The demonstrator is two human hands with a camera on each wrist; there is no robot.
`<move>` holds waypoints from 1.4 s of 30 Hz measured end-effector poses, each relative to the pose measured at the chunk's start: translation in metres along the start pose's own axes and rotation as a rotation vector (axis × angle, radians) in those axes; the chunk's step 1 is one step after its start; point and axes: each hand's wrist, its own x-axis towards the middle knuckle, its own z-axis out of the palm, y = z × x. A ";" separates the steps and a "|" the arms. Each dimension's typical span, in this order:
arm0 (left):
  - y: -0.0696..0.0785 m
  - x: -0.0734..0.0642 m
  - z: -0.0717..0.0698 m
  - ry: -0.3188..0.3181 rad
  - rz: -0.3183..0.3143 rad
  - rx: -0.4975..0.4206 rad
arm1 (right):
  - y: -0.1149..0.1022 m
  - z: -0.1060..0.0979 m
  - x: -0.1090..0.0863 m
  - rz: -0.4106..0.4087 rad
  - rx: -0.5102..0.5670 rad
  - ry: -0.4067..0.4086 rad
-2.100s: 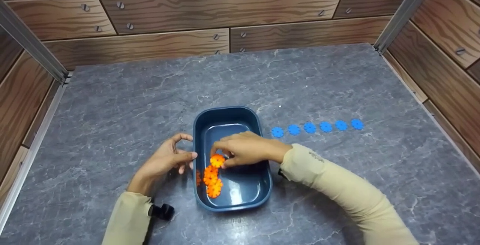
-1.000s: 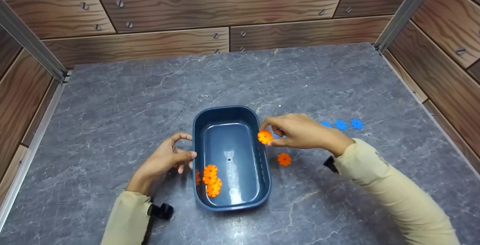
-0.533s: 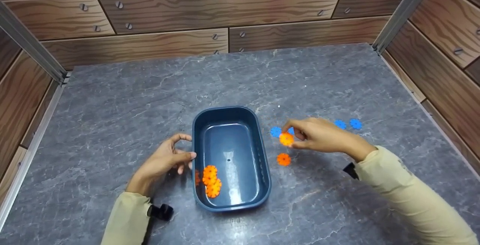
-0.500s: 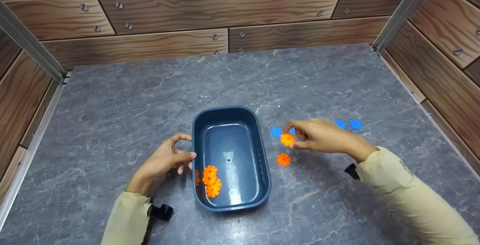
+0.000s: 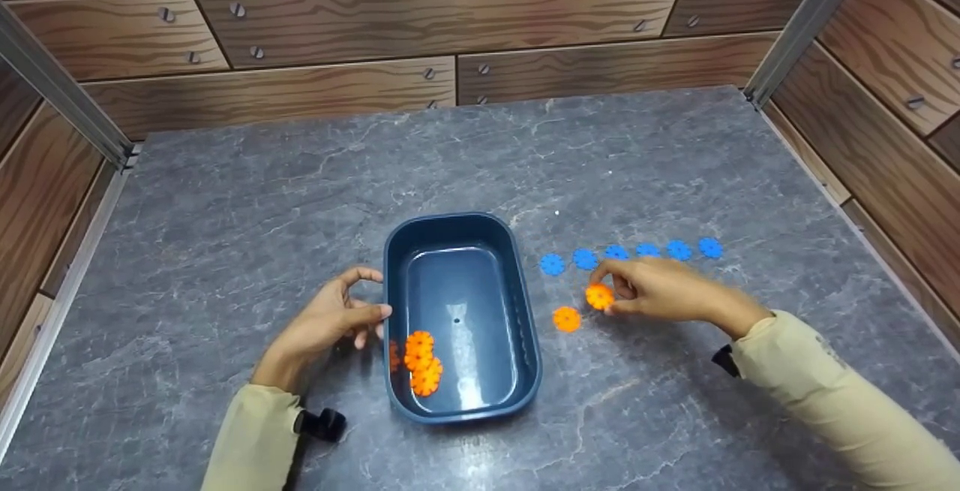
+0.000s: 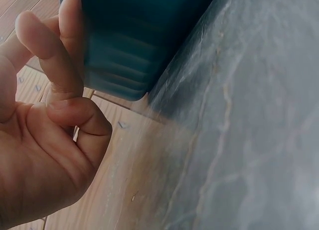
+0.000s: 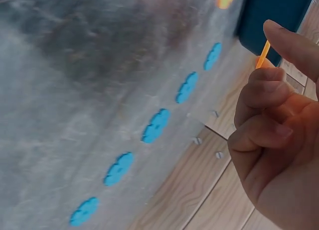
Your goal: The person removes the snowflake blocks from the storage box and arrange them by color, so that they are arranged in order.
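Thumb and index finger of my right hand point(image 5: 660, 288) pinch an orange flower-shaped disc point(image 5: 599, 296), seen edge-on as a thin orange strip point(image 7: 264, 55) in the right wrist view. It is held just right of another orange disc point(image 5: 567, 319) lying on the table. My left hand point(image 5: 337, 314) touches the outer left side of a dark blue plastic tub point(image 5: 529, 326) with its thumb and fingertips, fingers loosely bent. Several orange discs point(image 5: 424, 363) lie overlapping in the tub's near left part. Behind my right hand runs a row of blue flower-shaped discs point(image 5: 553, 264), partly covered by it.
A grey marbled tabletop point(image 5: 300, 191) carries everything. Wood-patterned panels point(image 5: 337, 25) close off the back and both sides, with metal corner posts point(image 5: 802, 25). A small pale speck point(image 5: 556, 212) lies beyond the tub's right rear.
My right hand took the orange disc out of the tub, moved right over the rim, then came nearer me, uncovering most blue discs. My left hand stays at the tub.
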 end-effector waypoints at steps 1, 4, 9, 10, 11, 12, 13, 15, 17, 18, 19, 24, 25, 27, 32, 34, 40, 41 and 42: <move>0.000 0.000 0.000 0.003 -0.002 0.001 | 0.002 0.002 -0.001 -0.002 0.003 0.000; 0.001 0.000 0.000 0.006 -0.004 -0.001 | 0.007 0.006 -0.002 -0.008 0.012 0.001; 0.002 -0.001 -0.001 0.006 0.000 -0.001 | 0.013 0.013 -0.001 -0.004 0.047 -0.020; 0.002 -0.001 -0.001 0.006 0.001 -0.001 | 0.014 0.015 -0.001 -0.004 0.059 -0.025; 0.002 -0.001 -0.001 0.007 0.000 -0.002 | 0.014 0.016 0.000 -0.004 0.069 -0.030; 0.002 -0.001 -0.001 0.008 0.000 -0.002 | 0.015 0.017 0.000 -0.005 0.076 -0.033; 0.002 -0.001 -0.001 0.006 0.004 -0.002 | 0.016 0.018 0.000 -0.003 0.080 -0.037; 0.002 0.000 -0.001 0.006 0.002 -0.002 | 0.016 0.020 0.000 -0.002 0.091 -0.041; 0.002 -0.001 -0.001 0.005 0.001 -0.001 | 0.017 0.021 0.000 0.003 0.095 -0.047; 0.002 -0.001 0.000 0.004 0.002 -0.001 | 0.017 0.022 0.000 0.005 0.096 -0.049; 0.002 -0.001 0.000 0.005 0.001 0.000 | 0.018 0.022 0.000 0.006 0.100 -0.052; 0.001 0.000 0.000 0.002 0.004 -0.005 | 0.019 0.023 0.000 0.010 0.113 -0.066; 0.000 0.000 0.000 0.000 0.006 -0.006 | 0.019 0.023 0.000 0.015 0.116 -0.070; 0.000 0.000 0.000 -0.002 0.007 -0.010 | 0.019 0.024 0.000 0.021 0.118 -0.074; 0.001 0.000 0.001 0.008 -0.006 -0.013 | 0.020 0.025 0.001 0.023 0.126 -0.075; 0.001 0.000 0.001 0.012 -0.010 -0.011 | 0.020 0.025 0.001 0.018 0.133 -0.074; 0.000 0.000 0.001 0.007 0.001 -0.012 | 0.021 0.026 0.001 0.007 0.150 -0.072; 0.000 0.000 0.001 0.007 0.000 -0.014 | 0.022 0.026 0.001 0.008 0.152 -0.075; 0.000 0.000 0.001 0.003 0.003 -0.014 | 0.022 0.026 0.000 0.017 0.153 -0.079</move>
